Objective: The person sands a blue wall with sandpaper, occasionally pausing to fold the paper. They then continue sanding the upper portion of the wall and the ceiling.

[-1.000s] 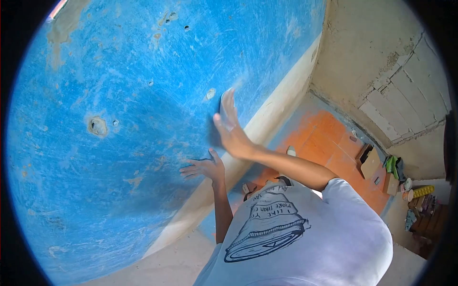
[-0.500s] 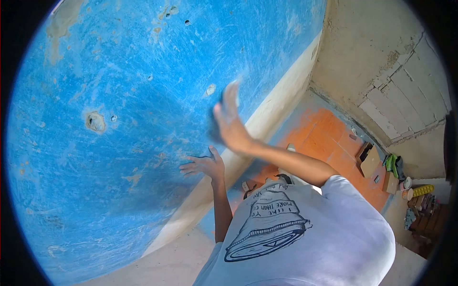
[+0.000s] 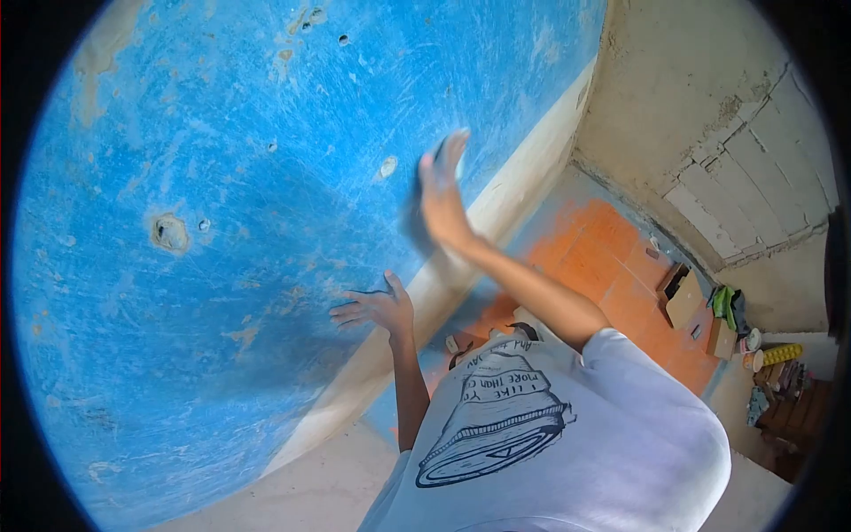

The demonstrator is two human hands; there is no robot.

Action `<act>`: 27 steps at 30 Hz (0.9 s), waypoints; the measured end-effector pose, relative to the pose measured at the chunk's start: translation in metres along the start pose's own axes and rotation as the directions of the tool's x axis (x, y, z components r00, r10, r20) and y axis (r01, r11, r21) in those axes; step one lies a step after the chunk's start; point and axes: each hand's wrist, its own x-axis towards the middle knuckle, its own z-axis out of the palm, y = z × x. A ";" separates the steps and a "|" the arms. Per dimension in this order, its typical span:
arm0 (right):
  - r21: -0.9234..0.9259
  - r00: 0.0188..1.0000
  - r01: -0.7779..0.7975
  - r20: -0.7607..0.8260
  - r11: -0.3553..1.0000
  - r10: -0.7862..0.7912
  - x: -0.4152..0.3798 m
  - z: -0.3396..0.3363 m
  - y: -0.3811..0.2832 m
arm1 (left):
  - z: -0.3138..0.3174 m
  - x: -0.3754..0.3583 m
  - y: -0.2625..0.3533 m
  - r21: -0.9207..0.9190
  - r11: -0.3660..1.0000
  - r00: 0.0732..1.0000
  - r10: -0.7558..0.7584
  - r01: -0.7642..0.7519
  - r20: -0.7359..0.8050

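A scuffed blue wall (image 3: 292, 222) fills the left side, with a pale band (image 3: 532, 164) along its base. My right hand (image 3: 446, 199) is up against the blue surface near that band. Its fingers are together and stretched upward, with the thumb a little apart. A small pale greyish piece (image 3: 460, 167) shows at the edge of these fingers; I cannot tell what it is. Lower down, my left hand (image 3: 381, 309) rests on the wall with its fingers spread and nothing in it.
Chipped holes (image 3: 169, 233) mark the blue wall. Beyond my printed white shirt (image 3: 585, 426) is a floor with orange paint (image 3: 603, 257). An open cardboard box (image 3: 684, 300), a green cloth (image 3: 725, 303) and a yellow item (image 3: 782, 355) lie along the bare wall (image 3: 674, 97).
My right hand has shifted up and to the right along the wall, towards the pale band. My left hand stays in nearly the same place.
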 end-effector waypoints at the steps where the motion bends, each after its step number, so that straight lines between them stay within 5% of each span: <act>1: -0.036 0.991 0.085 0.111 0.996 -0.080 -0.022 0.005 -0.010 | 0.002 0.003 0.003 0.003 1.000 1.000 -0.006 0.006 -0.006; 4: -0.008 0.971 0.168 0.173 0.986 -0.164 -0.031 0.003 -0.011 | -0.001 0.004 0.008 0.013 1.000 0.999 0.022 -0.022 -0.037; 5: 0.013 0.995 0.095 0.023 0.995 -0.095 -0.011 0.003 -0.002 | -0.003 0.003 0.006 0.010 0.999 0.999 0.033 -0.033 -0.028; 8: 0.026 0.999 -0.033 -0.002 0.999 0.033 -0.002 0.001 -0.002 | 0.000 0.004 0.000 0.013 0.998 0.998 0.055 -0.054 -0.033; 12: 0.078 0.974 0.061 0.211 0.995 -0.077 -0.034 -0.004 -0.026 | 0.003 0.004 0.001 0.031 0.997 0.996 0.067 -0.065 -0.062; 16: 0.062 0.999 -0.043 0.002 0.997 0.043 0.002 -0.002 -0.009 | -0.003 0.001 0.005 -0.028 0.999 1.000 0.021 -0.021 -0.006; 20: 0.032 0.955 0.131 0.265 0.991 -0.135 -0.041 -0.001 -0.030 | 0.002 0.004 0.003 0.023 0.997 0.996 0.079 -0.078 -0.050; 23: 0.061 0.981 -0.142 0.141 0.988 0.132 -0.003 -0.002 0.002 | -0.004 -0.003 -0.001 0.014 0.999 0.999 0.042 -0.042 0.002; 25: 0.104 0.996 -0.049 0.078 0.993 0.041 -0.015 0.001 -0.022 | 0.001 0.000 -0.002 0.034 0.997 0.997 0.073 -0.072 -0.017; 27: 0.096 0.968 0.003 0.250 0.995 -0.027 -0.038 -0.006 -0.041 | 0.003 0.000 0.001 0.034 0.996 0.995 0.087 -0.085 -0.050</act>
